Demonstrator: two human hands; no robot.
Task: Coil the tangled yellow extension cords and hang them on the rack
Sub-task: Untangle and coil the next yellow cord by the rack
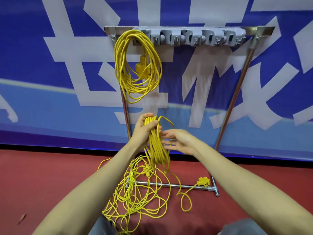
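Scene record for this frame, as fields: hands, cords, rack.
left hand: grips the top of the partly wound coil
right hand: fingers straight beside that coil; blurred, so contact is unclear
hung coil: hangs at the left end of the hook strip
rack: metal frame, grey hook strip along its top bar
loose tangle: on the red floor below the hands
socket end: on the floor by the rack's base bar
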